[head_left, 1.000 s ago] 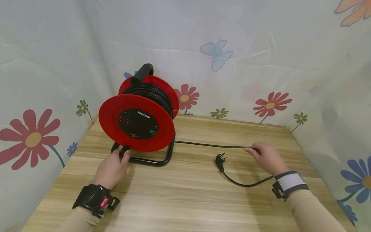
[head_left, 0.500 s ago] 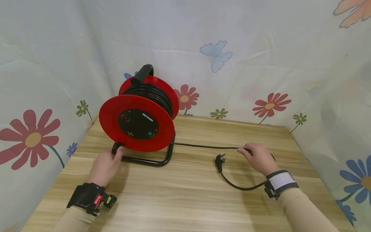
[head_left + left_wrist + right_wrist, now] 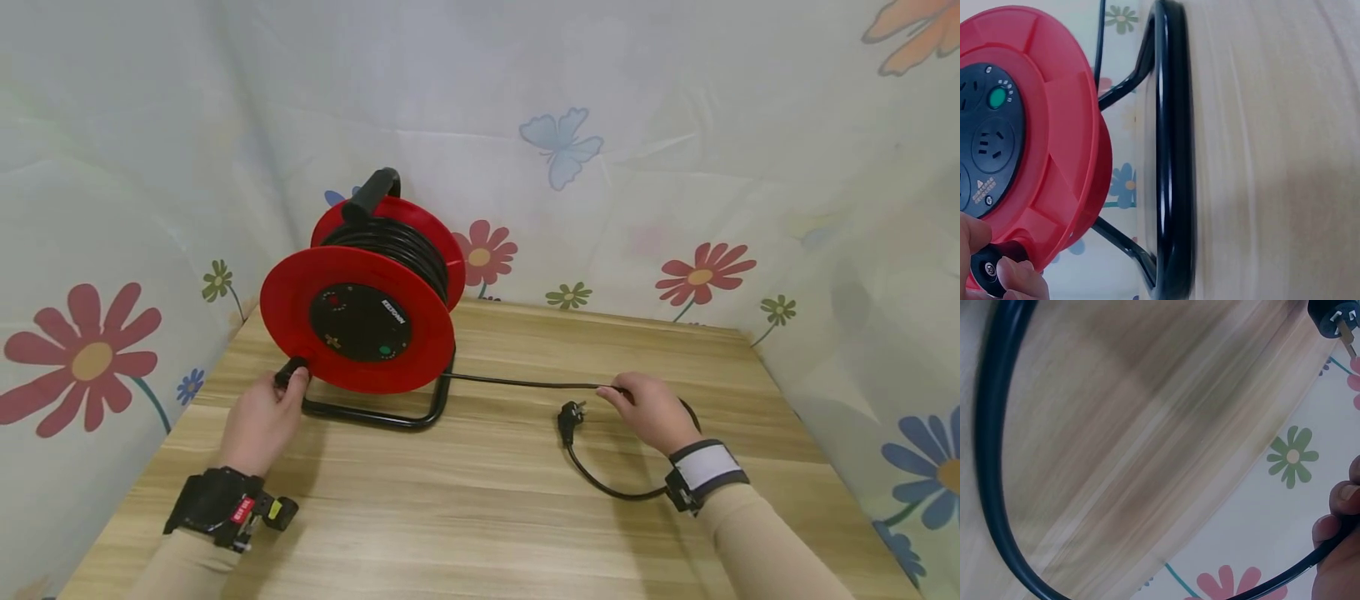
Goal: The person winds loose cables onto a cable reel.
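Observation:
A red cable reel with black cable wound on its drum stands on a black tube frame at the table's left. My left hand grips the black crank knob low on the reel's front disc; the left wrist view shows fingers around it. From the reel's lower right the cable runs nearly straight to my right hand, which pinches it. Beyond that hand the cable loops round to a black plug lying on the table, its metal pins showing.
The wood-grain table reaches back to a pale fabric backdrop printed with flowers and a butterfly. A black carrying handle rises above the reel. The backdrop also hems in both sides.
The reel's front disc has turned clockwise, its crank knob and my left hand shifting left. My right hand has come left toward the reel with the cable, and the loop near the plug has widened.

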